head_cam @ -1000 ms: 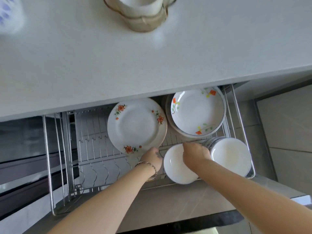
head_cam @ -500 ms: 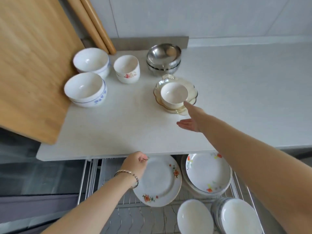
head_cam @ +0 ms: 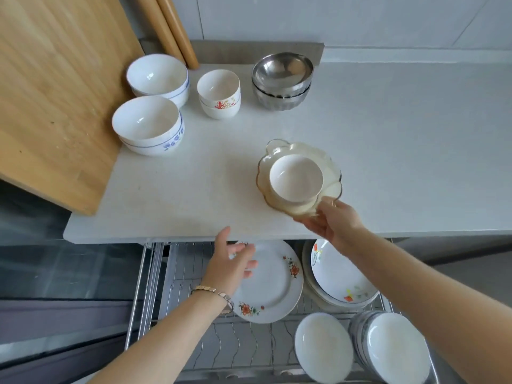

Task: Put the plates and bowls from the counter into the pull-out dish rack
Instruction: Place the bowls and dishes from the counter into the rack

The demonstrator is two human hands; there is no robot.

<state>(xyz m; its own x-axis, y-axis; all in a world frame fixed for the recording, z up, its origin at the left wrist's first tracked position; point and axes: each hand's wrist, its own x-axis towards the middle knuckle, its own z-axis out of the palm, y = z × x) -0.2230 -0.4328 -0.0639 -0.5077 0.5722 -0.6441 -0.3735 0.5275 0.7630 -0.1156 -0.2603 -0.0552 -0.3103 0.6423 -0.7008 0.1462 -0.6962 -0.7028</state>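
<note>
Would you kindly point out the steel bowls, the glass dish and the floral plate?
steel bowls (head_cam: 282, 68): head view, inner wall.
glass dish (head_cam: 331, 164): head view, scalloped rim.
floral plate (head_cam: 273, 284): head view, bare centre.

Right hand (head_cam: 331, 221) reached forward, fingers pinched closed. Left hand (head_cam: 231, 261) lower, fingers spread loose, bracelet at wrist.
</note>
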